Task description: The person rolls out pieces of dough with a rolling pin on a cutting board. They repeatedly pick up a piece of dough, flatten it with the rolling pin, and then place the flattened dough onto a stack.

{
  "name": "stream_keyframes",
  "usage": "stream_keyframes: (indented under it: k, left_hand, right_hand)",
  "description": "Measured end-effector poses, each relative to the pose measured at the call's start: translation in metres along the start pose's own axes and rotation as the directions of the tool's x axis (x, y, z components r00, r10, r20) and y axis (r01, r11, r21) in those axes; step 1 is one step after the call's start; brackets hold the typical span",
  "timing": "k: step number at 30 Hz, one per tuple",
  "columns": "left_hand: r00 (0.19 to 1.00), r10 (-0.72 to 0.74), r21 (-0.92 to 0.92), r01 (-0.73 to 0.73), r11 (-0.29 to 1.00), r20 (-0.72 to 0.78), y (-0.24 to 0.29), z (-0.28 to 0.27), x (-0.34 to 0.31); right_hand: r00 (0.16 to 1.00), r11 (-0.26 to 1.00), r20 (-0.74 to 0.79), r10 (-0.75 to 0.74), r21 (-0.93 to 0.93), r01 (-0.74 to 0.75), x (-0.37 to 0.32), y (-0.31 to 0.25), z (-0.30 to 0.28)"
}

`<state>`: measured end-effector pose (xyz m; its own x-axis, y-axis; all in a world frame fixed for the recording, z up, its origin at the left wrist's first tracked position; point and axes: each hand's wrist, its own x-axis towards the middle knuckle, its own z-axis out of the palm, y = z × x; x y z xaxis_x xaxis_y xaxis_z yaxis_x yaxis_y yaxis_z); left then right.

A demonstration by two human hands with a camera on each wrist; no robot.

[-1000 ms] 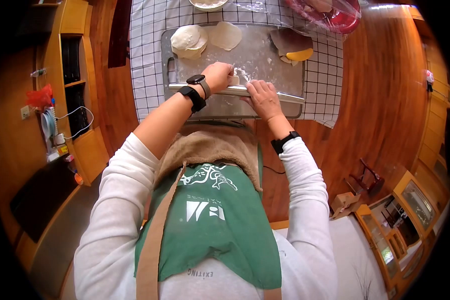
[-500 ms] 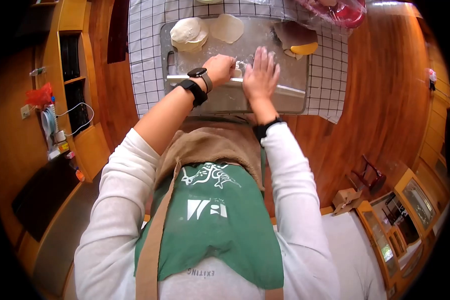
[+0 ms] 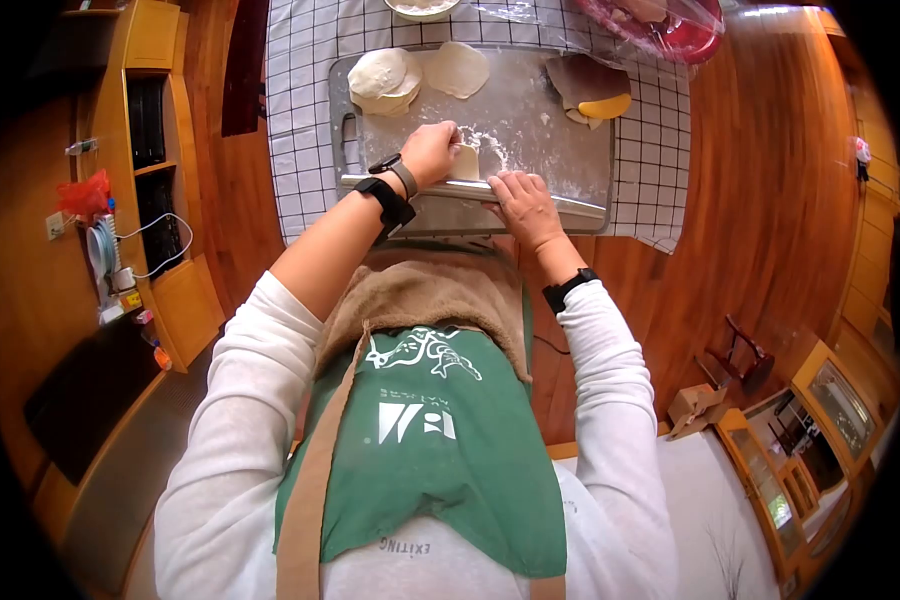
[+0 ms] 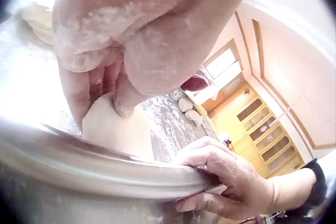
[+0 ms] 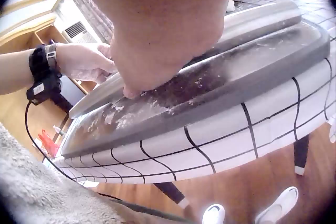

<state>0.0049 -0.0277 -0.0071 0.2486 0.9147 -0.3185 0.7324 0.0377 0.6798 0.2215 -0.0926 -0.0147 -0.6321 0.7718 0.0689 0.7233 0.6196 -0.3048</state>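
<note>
The left hand (image 3: 432, 152) pinches the edge of a flat dough piece (image 3: 465, 162) between thumb and fingers; in the left wrist view the dough (image 4: 118, 132) runs down to the long metal rolling pin (image 4: 100, 169). The right hand (image 3: 530, 208) lies over the pin (image 3: 568, 206) right of the dough, its thumb on the near side and fingers curled over the top, as the left wrist view of that hand (image 4: 231, 179) shows. Both are above a floured grey board (image 3: 560, 150). In the right wrist view the right hand (image 5: 163, 40) hides much of the pin.
Stacked dough rounds (image 3: 382, 80) and a single round (image 3: 457, 70) lie at the board's far left. A dark piece with a yellow scraper (image 3: 604, 106) is at the far right. Beyond the board stand a white bowl (image 3: 422, 8) and a red basin (image 3: 695, 40) under plastic film.
Since half a second ago, the right hand has gone from flat, outstretched fingers to curling over the pin. The pin sits nearer the body, and more of the dough shows beyond it.
</note>
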Motion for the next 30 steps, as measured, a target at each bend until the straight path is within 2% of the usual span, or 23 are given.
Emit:
stream_keyframes:
  k: [3,7,9,10,11,13,15,18,20,23,24,25,26,27,29,30]
  left_hand:
    - [1.000,0.022,-0.075,-0.021,0.997,0.016,0.003,-0.001,0.001]
    - [0.997,0.048,-0.139,-0.040,0.990,0.059,0.003,0.001,0.004]
    - [0.996,0.085,-0.007,-0.084,0.996,0.037,0.005,0.001,0.005]
    - [0.996,0.082,-0.008,-0.082,0.997,0.042,0.008,0.000,0.005]
    - [0.996,0.072,0.048,-0.075,0.996,0.060,0.010,-0.001,0.007]
    - [0.994,0.054,0.104,-0.063,0.993,0.090,0.009,0.001,0.003]
    - [0.991,0.057,0.065,-0.066,0.996,0.120,0.009,0.000,0.007]
    - [0.988,0.074,0.083,-0.086,0.993,0.138,0.013,0.003,0.006]
    - [0.986,0.088,0.099,-0.102,0.990,0.143,0.011,0.006,0.009]
    - [0.987,0.144,0.095,-0.151,0.984,0.072,0.005,0.011,0.008]
    - [0.986,0.149,0.094,-0.156,0.983,0.078,0.006,0.008,0.007]
    - [0.985,0.150,0.091,-0.157,0.983,0.081,0.007,0.006,0.008]
    - [0.985,0.141,0.067,-0.148,0.987,0.097,0.004,0.005,0.007]
    - [0.986,0.135,0.066,-0.141,0.988,0.095,0.003,0.004,0.006]
    - [0.998,0.002,-0.042,0.000,0.999,0.057,0.002,0.004,0.003]
    - [0.999,-0.007,-0.065,0.010,0.998,0.053,-0.001,0.004,0.003]
  right_hand:
    - [0.995,0.997,-0.080,-0.056,-0.051,0.052,0.001,0.006,-0.005]
    - [0.999,1.000,-0.038,-0.023,0.017,0.024,0.020,0.012,-0.009]
    - [0.962,0.974,-0.169,0.216,0.101,-0.201,0.037,0.009,-0.004]
    - [0.887,0.895,-0.145,0.438,0.156,-0.417,0.048,0.005,0.003]
    - [0.887,0.895,-0.140,0.440,0.158,-0.418,0.050,-0.001,0.007]
    - [0.786,0.803,-0.283,0.549,-0.081,-0.590,0.047,-0.016,0.015]
    - [0.823,0.813,-0.169,0.542,-0.144,-0.564,0.017,-0.030,0.023]
    - [0.855,0.833,-0.171,0.490,-0.194,-0.517,0.020,-0.026,0.022]
    - [0.814,0.813,-0.282,0.509,-0.153,-0.561,0.057,-0.008,0.015]
    - [0.795,0.826,-0.329,0.510,-0.069,-0.559,0.062,-0.004,0.017]
    - [0.825,0.872,-0.339,0.452,-0.023,-0.488,0.044,-0.009,0.022]
    - [0.887,0.913,-0.251,0.388,-0.029,-0.407,0.021,-0.015,0.025]
    - [0.936,0.940,-0.094,0.340,0.032,-0.338,0.002,-0.023,0.013]
    - [0.938,0.942,-0.089,0.336,0.035,-0.334,-0.008,-0.023,0.010]
    - [0.991,0.988,-0.064,0.121,-0.090,-0.126,-0.026,-0.021,0.008]
    - [0.991,0.988,-0.067,0.119,-0.092,-0.124,-0.026,-0.016,0.004]
